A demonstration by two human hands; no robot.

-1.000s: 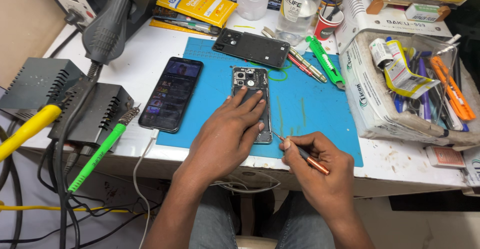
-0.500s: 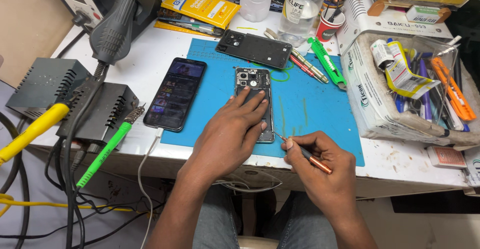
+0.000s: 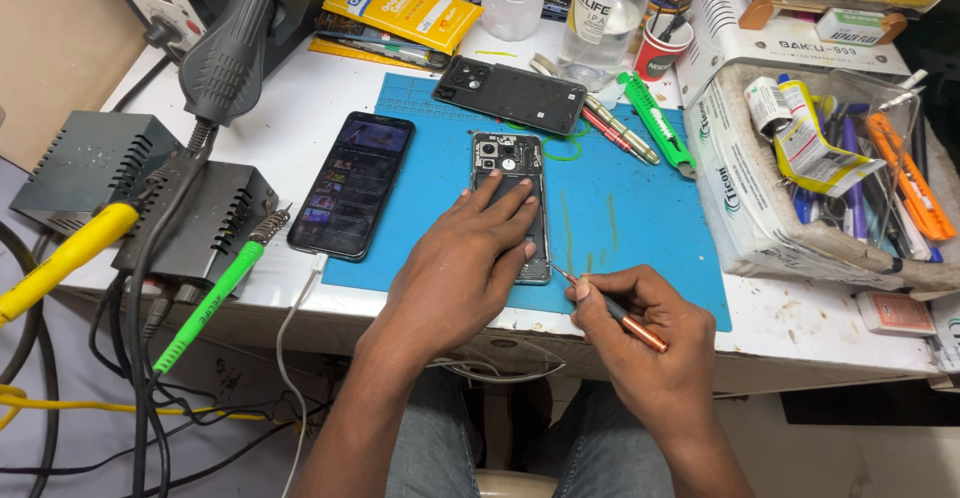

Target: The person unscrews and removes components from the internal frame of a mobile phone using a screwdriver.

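An opened phone (image 3: 505, 163) with its back removed lies on a blue work mat (image 3: 640, 218). My left hand (image 3: 468, 258) presses flat on the phone's lower half and covers it. My right hand (image 3: 640, 333) grips a thin copper-handled screwdriver (image 3: 620, 313), whose tip touches the phone's lower right edge. The phone's black back cover (image 3: 512, 93) rests at the mat's far edge. A second phone (image 3: 352, 183) with a lit screen lies to the left, a white cable (image 3: 296, 328) plugged into it.
A hot air gun (image 3: 235, 43) and grey soldering stations (image 3: 190, 223) stand at the left, with green and yellow-handled irons. A clear bottle (image 3: 605, 13), a green cutter (image 3: 655, 123), a yellow box (image 3: 400, 8) and a bin of tools (image 3: 830, 178) crowd the back and right.
The view has shifted slightly. My right hand has brought the screwdriver tip up to the opened phone's lower right edge. My left hand stays pressed on the phone.
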